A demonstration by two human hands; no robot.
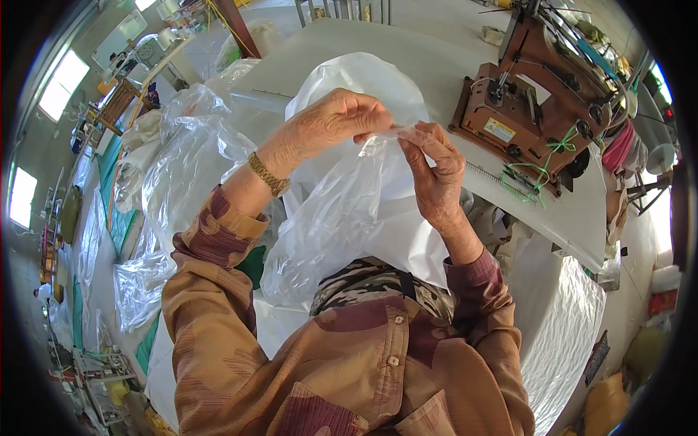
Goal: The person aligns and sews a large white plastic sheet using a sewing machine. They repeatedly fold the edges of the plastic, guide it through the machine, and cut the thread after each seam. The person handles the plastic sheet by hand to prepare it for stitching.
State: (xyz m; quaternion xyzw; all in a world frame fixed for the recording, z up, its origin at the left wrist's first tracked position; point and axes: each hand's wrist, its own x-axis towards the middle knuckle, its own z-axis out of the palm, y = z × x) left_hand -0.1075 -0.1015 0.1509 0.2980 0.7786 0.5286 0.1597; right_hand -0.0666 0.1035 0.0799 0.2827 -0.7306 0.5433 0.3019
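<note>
Both hands are raised in front of me, pinching the gathered top edge of a clear plastic film bag (336, 211). My left hand (338, 120), with a gold watch (267, 175) on its wrist, has its fingers closed on the film. My right hand (438, 171) pinches the same edge a little to the right, thumb and forefinger together. From there the film hangs down toward my lap. Behind it lies a white sheet-like bag (363, 83), spread from the table (443, 58) down over my lap.
At the right of the table stands a brown industrial sewing machine (531, 109) with green thread (534, 174) hanging from it. Crumpled clear plastic (193, 156) is heaped to the left. White woven material (556, 320) hangs at the lower right. A red-brown post (238, 27) rises beyond the table.
</note>
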